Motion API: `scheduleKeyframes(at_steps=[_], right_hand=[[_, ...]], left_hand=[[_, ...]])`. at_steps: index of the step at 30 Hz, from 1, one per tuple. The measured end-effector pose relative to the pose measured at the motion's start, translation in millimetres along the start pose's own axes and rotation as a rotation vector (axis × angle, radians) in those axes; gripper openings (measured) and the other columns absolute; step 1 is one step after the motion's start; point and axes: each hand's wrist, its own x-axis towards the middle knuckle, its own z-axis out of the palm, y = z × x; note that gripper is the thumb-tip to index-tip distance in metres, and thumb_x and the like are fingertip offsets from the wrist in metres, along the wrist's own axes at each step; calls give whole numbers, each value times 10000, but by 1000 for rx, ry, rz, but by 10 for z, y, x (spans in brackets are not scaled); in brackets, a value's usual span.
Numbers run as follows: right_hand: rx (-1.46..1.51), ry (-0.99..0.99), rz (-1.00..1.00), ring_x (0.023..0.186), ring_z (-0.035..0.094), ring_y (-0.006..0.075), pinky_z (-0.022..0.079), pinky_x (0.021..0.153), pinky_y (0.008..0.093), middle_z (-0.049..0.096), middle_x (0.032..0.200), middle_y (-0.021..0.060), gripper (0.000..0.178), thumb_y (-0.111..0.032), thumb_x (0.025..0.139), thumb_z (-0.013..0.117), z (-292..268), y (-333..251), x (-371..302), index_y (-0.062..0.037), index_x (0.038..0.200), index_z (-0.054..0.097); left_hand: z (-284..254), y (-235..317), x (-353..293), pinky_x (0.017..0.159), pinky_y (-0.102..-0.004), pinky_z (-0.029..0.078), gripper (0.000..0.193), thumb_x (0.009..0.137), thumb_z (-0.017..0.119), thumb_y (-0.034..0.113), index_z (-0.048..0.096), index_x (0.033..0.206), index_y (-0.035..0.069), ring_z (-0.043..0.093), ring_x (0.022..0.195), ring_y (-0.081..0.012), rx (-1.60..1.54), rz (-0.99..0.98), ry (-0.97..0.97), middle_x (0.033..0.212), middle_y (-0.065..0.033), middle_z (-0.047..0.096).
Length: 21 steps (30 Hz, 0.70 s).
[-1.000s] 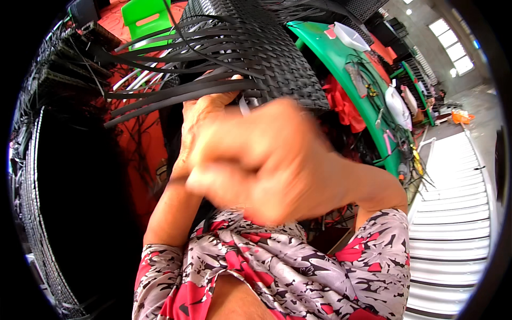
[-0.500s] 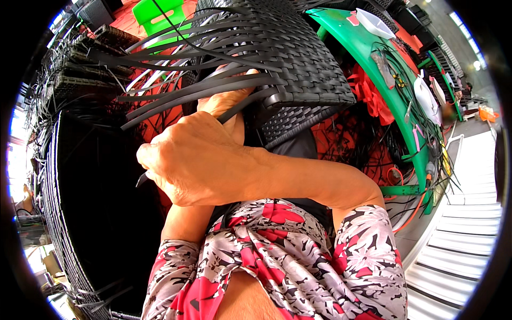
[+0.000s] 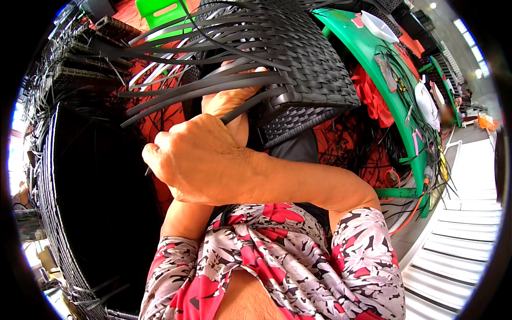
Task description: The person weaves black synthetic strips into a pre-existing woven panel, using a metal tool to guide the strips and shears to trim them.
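Note:
A dark grey woven strip panel stands in front of me, with long loose flat strips trailing leftward from its edge. My right hand is closed in a fist, crossed over my left forearm. From it, one flat strip runs taut up to the panel's lower left corner. My left hand is farther out, at the panel's left edge behind the loose strips. Its thumb points toward the edge and its fingers look curled; what they grip is hidden.
A green table on the right carries a white tray, tools and loose strips. Red cloth hangs beside it. Dark woven pieces stand at left, a green stool far left. White slats lie at lower right.
The panel and my right fist both sit slightly farther right in view. My right hand keeps its hold on the strip; my left hand stays at the panel's edge.

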Motion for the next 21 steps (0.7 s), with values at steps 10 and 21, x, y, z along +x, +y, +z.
scheduleKeyframes(at_steps=[10, 21], right_hand=[[-21, 15, -9, 510, 622, 255, 457, 438, 366, 618, 614, 131, 195, -120, 523, 690, 6, 14, 7, -24, 663, 594], [-54, -108, 17, 544, 612, 260, 476, 482, 371, 586, 637, 112, 142, -131, 647, 626, -91, -40, 61, -27, 724, 569]], left_hand=[[41, 50, 8, 886, -301, 469, 216, 880, 635, 81, 611, 1082, 11, 588, 952, -165, -133, -93, 67, 1073, -75, 620], [154, 175, 36, 856, -293, 470, 205, 848, 651, 57, 619, 1047, 16, 588, 918, -154, -170, -120, 152, 1025, -64, 626]])
